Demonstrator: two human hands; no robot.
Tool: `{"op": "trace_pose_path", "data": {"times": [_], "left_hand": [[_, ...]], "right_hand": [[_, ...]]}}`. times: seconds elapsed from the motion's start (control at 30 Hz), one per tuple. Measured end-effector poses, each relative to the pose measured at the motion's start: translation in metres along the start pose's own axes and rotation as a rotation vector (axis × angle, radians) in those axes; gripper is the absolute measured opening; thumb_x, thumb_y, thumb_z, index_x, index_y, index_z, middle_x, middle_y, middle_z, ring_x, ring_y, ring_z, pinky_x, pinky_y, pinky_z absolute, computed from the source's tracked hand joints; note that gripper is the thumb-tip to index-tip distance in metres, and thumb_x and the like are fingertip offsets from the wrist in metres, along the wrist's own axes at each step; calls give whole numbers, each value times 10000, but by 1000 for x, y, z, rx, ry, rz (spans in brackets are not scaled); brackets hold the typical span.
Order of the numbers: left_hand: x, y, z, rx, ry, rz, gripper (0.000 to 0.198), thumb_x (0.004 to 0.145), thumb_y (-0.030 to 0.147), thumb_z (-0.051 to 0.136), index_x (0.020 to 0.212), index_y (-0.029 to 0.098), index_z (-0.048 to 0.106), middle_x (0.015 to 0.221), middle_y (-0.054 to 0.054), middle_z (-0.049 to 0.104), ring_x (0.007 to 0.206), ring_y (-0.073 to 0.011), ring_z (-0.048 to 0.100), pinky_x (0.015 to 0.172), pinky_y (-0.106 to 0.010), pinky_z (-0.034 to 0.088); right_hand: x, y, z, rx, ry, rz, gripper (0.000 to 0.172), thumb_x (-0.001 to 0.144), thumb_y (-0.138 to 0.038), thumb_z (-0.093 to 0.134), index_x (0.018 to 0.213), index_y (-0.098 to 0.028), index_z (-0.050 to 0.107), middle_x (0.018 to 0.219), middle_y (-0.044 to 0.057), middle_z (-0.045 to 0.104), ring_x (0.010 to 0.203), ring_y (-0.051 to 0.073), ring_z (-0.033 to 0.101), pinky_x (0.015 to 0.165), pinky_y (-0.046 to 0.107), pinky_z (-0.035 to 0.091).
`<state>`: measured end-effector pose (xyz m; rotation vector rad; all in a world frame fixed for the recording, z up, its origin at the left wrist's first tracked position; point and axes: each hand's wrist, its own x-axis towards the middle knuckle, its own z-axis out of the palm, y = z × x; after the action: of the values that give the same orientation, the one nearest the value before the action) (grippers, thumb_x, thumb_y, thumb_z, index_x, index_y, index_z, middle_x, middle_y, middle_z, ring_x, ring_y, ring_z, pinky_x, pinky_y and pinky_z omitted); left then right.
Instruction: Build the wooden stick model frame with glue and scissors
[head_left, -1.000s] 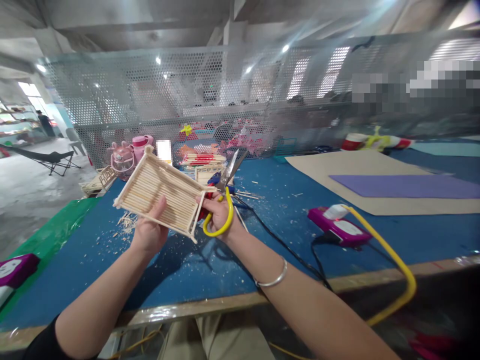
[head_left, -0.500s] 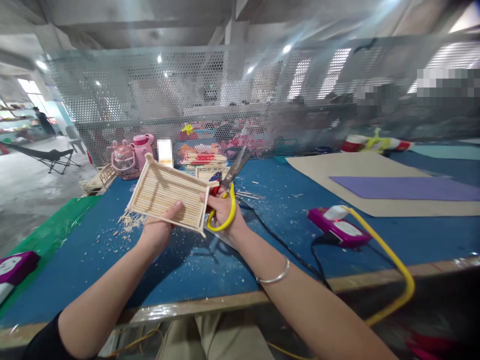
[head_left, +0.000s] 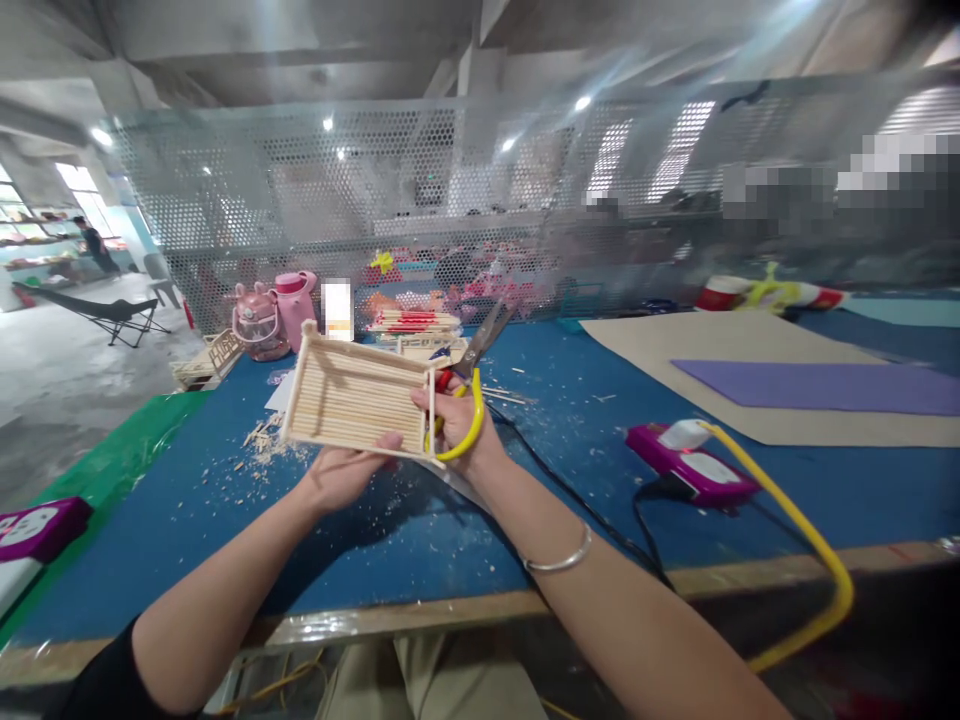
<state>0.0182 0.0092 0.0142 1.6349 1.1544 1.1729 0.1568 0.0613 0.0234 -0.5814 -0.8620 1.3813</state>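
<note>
A shallow tray-like frame (head_left: 360, 395) built from thin wooden sticks is held tilted above the blue table. My left hand (head_left: 349, 475) grips its near lower edge, with the thumb over the slats and the other fingers underneath. At its right end, my right hand (head_left: 465, 425) pinches the side rail. The same hand carries yellow-handled scissors (head_left: 478, 420), their blades pointing up and away. Behind the frame's right corner a red and blue item (head_left: 444, 380) shows in part; its kind is hidden.
Wood scraps (head_left: 266, 440) lie scattered on the blue table (head_left: 420, 570). Pink bottles (head_left: 294, 305) and bundled sticks (head_left: 416, 322) stand at the back. To the right are a purple power strip (head_left: 694, 465) with a yellow cable (head_left: 817, 535) and a purple sheet (head_left: 810, 385) on beige board (head_left: 637, 345).
The wooden frame has turned to lie more level and shifted slightly right. My left hand has slid right along its near edge. The scissors stay in my right hand.
</note>
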Motion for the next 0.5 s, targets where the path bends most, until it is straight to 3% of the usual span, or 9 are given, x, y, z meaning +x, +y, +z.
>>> {"op": "trace_pose_path", "data": {"times": [0.07, 0.13, 0.17, 0.23, 0.33, 0.4, 0.43, 0.47, 0.5], "left_hand": [[2, 0, -3, 139, -106, -17, 289, 736, 410, 571, 577, 177, 635, 459, 20, 504, 460, -113, 442, 487, -244, 372], [8, 0, -10, 180, -50, -29, 366, 737, 465, 542, 522, 170, 567, 431, 38, 431, 425, -87, 367, 440, -225, 300], [12, 0, -15, 161, 58, -37, 400, 733, 486, 536, 489, 172, 503, 426, 44, 402, 419, -80, 347, 429, -218, 279], [22, -1, -33, 67, 408, -68, 430, 733, 512, 516, 482, 186, 394, 414, 57, 340, 402, -75, 314, 409, -211, 260], [36, -5, -69, -117, 858, -58, 350, 796, 493, 389, 610, 197, 419, 479, 55, 355, 392, -86, 318, 388, -215, 277], [41, -10, -90, 13, 932, -108, 220, 769, 377, 452, 843, 178, 511, 679, -12, 533, 547, -136, 507, 496, -260, 414], [41, -12, -96, 159, 916, -135, 335, 678, 288, 568, 987, 172, 510, 869, -66, 586, 738, -189, 579, 622, -314, 467], [40, -14, -99, 334, 861, -140, 510, 602, 221, 627, 1092, 169, 495, 1091, -126, 556, 980, -262, 553, 777, -388, 459], [39, -16, -98, 477, 797, -140, 640, 544, 163, 648, 1161, 173, 480, 1281, -160, 448, 1183, -330, 422, 909, -462, 385]], "right_hand": [[8, -4, -5, 27, 84, -33, 267, 451, -120, 703, 636, -183, 521, 540, -74, 585, 506, 122, 574, 603, 288, 508], [16, -11, -11, 45, 195, -54, 245, 465, -98, 681, 626, -186, 518, 530, -69, 591, 487, 125, 577, 576, 286, 515], [20, -15, -14, 52, 251, -50, 220, 482, -91, 665, 619, -185, 521, 527, -63, 596, 480, 127, 579, 561, 283, 518], [27, -22, -19, 79, 348, 2, 147, 534, -90, 622, 600, -183, 529, 517, -44, 602, 472, 130, 585, 524, 272, 519], [32, -28, -22, 121, 436, 102, 84, 605, -103, 558, 576, -180, 543, 490, -23, 598, 459, 131, 591, 481, 252, 518], [32, -29, -21, 130, 447, 125, 91, 623, -105, 541, 570, -178, 547, 482, -18, 597, 458, 130, 595, 477, 244, 523], [31, -28, -19, 131, 441, 127, 88, 626, -103, 539, 578, -176, 553, 490, -15, 604, 464, 130, 600, 482, 243, 528], [31, -27, -18, 130, 429, 129, 83, 625, -100, 538, 593, -173, 560, 506, -12, 616, 473, 132, 606, 488, 245, 532], [30, -25, -16, 128, 413, 132, 80, 620, -95, 540, 612, -170, 566, 525, -10, 627, 482, 134, 612, 492, 249, 536]]}}
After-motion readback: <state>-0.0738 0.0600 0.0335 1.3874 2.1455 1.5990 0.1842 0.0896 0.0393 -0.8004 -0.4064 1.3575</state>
